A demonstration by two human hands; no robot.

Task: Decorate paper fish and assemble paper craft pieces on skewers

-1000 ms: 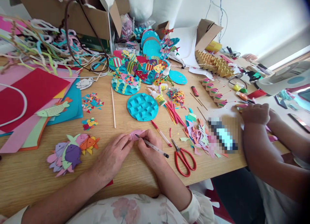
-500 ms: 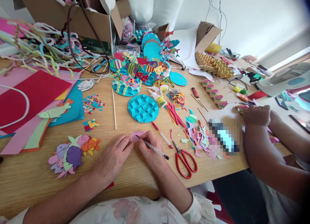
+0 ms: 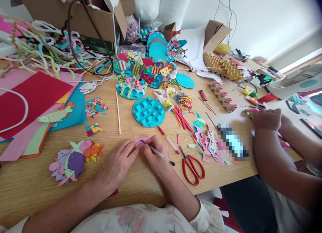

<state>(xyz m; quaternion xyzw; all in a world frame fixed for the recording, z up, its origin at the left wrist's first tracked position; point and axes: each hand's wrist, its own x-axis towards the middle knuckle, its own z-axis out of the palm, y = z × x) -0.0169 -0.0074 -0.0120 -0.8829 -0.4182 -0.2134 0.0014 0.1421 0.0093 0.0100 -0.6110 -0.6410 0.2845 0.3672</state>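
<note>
The right grip [image 3: 156, 161] pinches a pen [image 3: 162, 155] against pink paper [image 3: 139, 142] held by the left grip [image 3: 120, 160], densely marked toward the left, seemingly unfinished nearer the right.

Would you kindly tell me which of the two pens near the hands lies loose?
The red pen, between the blue disc and the scissors; the black-ended pen is in the right hand.

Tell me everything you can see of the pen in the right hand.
The pen is slim, with a clear, plastic-looking barrel, dark tip and black rear end. Gripped by the right hand, whose fingers partly hide it, it slants, tip at a patterned pink paper piece, rear end toward the red-handled scissors.
</note>
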